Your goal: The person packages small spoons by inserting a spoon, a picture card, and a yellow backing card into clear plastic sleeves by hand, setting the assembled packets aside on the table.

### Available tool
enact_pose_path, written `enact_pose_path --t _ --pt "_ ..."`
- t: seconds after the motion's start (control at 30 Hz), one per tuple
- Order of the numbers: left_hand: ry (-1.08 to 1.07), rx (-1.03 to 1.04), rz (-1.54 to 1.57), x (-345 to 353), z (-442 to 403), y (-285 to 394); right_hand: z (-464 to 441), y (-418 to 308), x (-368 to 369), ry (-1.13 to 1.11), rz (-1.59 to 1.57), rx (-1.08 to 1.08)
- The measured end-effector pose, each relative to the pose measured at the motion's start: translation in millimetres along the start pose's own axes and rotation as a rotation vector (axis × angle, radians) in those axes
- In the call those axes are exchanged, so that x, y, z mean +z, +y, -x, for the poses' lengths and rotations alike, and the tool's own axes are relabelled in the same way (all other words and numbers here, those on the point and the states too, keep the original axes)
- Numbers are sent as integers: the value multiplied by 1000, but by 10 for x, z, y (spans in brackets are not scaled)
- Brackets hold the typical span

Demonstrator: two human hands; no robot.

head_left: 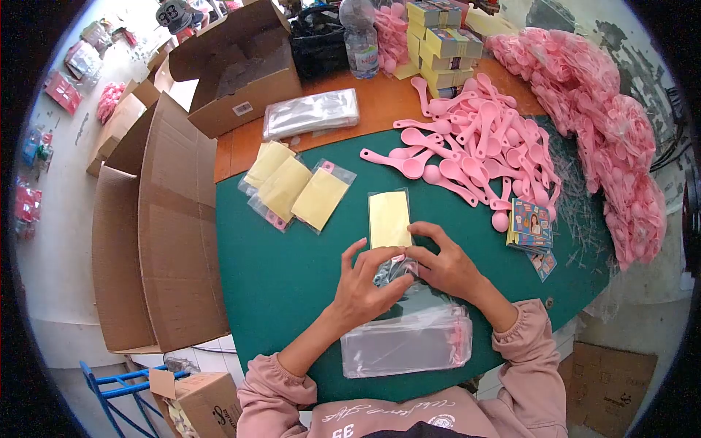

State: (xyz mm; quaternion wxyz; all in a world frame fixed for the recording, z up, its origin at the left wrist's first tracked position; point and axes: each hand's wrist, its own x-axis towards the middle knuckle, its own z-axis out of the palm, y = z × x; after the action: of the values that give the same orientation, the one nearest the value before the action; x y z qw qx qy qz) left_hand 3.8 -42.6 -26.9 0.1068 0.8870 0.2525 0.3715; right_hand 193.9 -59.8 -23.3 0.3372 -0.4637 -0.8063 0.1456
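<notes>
In front of me on the green table lies a clear plastic bag with a pale yellow card (390, 219) in it. My left hand (361, 283) pinches the bag's lower end, and my right hand (451, 267) grips the same end from the right, its index finger at the card's corner. Something pink shows between the fingers, partly hidden by them. Just below my hands, a stack of flat clear bags (398, 347) lies near the table edge. To the left rest 3 bagged yellow cards (321, 198), overlapping, with pink showing at their ends.
A heap of pink measuring spoons (485, 139) spreads over the right side, beside a stack of printed cards (529, 223). More bagged pink spoons (613, 124) line the right edge. Behind stand banded card stacks (445, 47), a water bottle (361, 51) and cardboard boxes (179, 219).
</notes>
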Motion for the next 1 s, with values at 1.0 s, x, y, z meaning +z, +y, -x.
enact_pose_path --t 1.0 --pt "14 -1005 743 53 -47 -43 9 11 3 108 -870 782"
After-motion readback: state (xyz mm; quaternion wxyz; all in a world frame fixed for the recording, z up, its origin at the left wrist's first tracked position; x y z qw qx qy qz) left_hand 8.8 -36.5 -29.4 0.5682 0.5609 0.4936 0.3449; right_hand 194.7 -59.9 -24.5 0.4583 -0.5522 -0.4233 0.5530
